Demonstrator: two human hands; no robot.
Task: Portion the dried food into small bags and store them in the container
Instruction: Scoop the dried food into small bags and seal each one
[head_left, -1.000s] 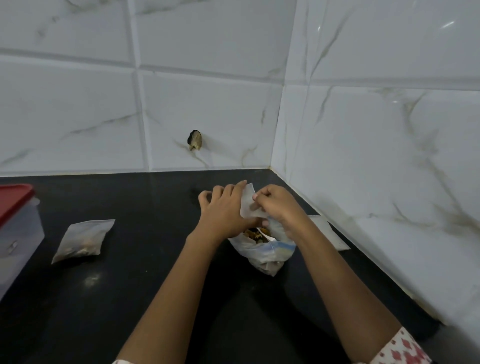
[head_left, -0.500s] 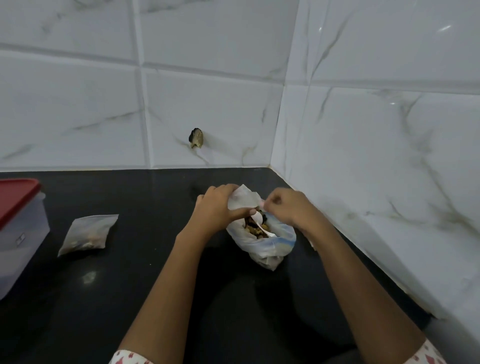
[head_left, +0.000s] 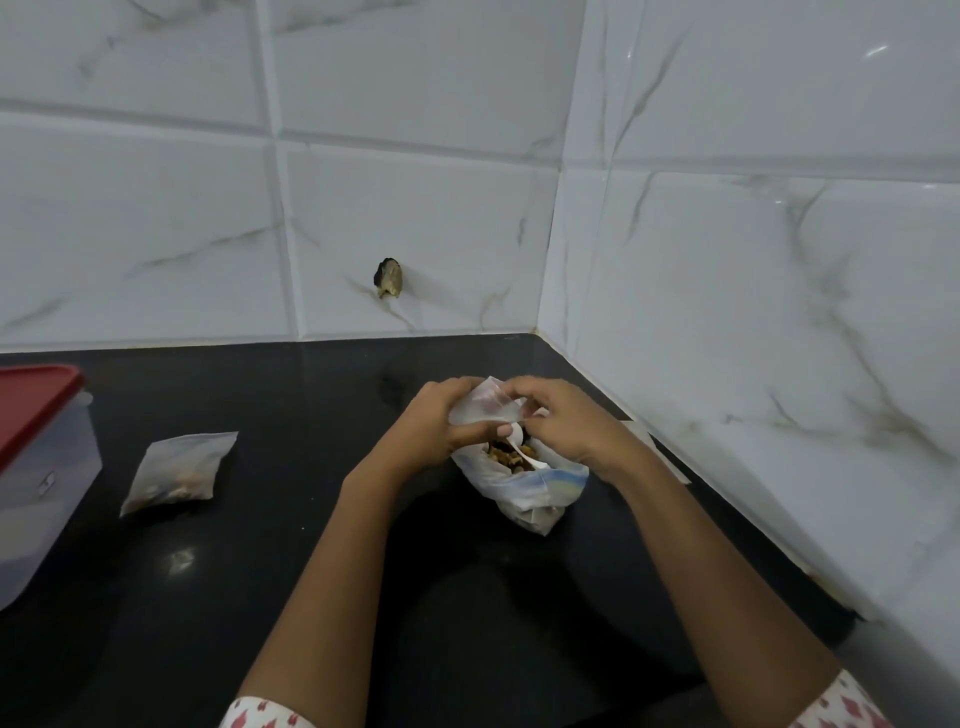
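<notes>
Hands drawn closer together, left hand fingers curled round small bag, right hand pinching its rim.

The head camera looks forward and down, close over the black countertop toward the tiled corner.

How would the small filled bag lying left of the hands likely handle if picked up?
The small filled bag probably flops: its thin plastic lies wrinkled and flat on the black counter. Likely light, as only a little dark content shows near its lower edge. That content would probably slide toward whichever end hangs lowest.
</notes>
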